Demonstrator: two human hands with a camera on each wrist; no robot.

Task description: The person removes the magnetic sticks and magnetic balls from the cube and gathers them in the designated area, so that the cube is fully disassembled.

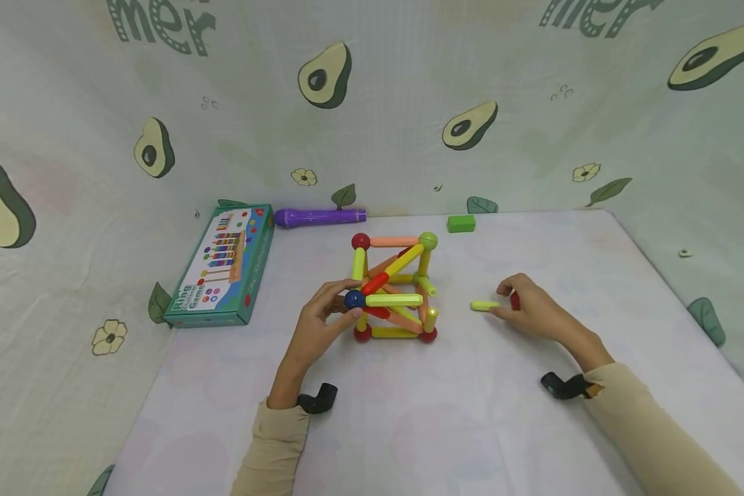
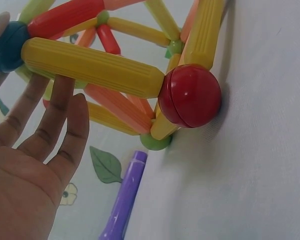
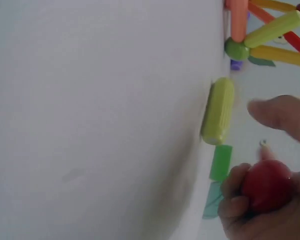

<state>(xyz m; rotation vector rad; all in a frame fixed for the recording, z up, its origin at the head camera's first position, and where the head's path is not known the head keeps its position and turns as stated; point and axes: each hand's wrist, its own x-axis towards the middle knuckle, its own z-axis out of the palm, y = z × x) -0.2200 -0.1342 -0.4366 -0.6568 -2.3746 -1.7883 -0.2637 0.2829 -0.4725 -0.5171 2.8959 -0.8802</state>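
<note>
A frame of coloured magnetic rods [image 1: 393,333] joined by balls stands mid-table. At its left corner, my left hand [image 1: 322,320] holds a blue ball [image 1: 355,299] between thumb and fingers. From that ball a yellow-green rod [image 1: 397,300] runs rightward. A yellow rod [image 2: 92,65] links the blue ball to a red ball [image 2: 190,95] low on the frame. Off to the right, my right hand [image 1: 530,310] grips a separate red ball [image 3: 266,186] in its curled fingers. Its thumb is near a loose yellow-green rod [image 3: 219,111] lying on the table.
At the back left lies a green toy box [image 1: 220,265] with a printed lid. A purple microphone-shaped toy [image 1: 319,218] lies along the table's back edge. Behind the frame, to the right, sits a green block [image 1: 461,224]. An avocado-print cloth [image 1: 390,158] hangs behind the table.
</note>
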